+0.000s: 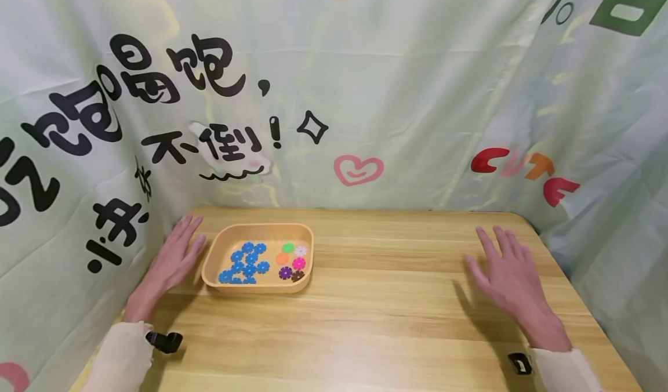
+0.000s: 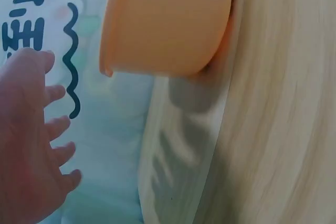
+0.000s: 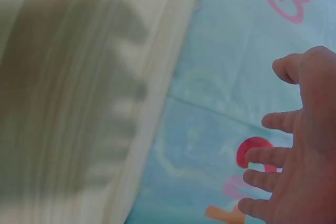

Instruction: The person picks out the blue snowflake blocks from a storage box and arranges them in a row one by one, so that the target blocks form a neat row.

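Observation:
An orange tray stands at the left of the wooden table. Blue flower-shaped pieces lie in a group in its left part. On its right side are several single pieces in other colours, among them a green piece, a pink piece and a purple piece. My left hand is just left of the tray, fingers extended, holding nothing; the left wrist view shows the tray's outer wall beyond it. Over the table's right side, my right hand has its fingers spread and holds nothing.
The wooden table reaches back to a hanging cloth printed with black characters, a pink heart and coloured letters. The cloth also encloses the left and right sides. A black strap device sits at my left wrist, another black device at my right.

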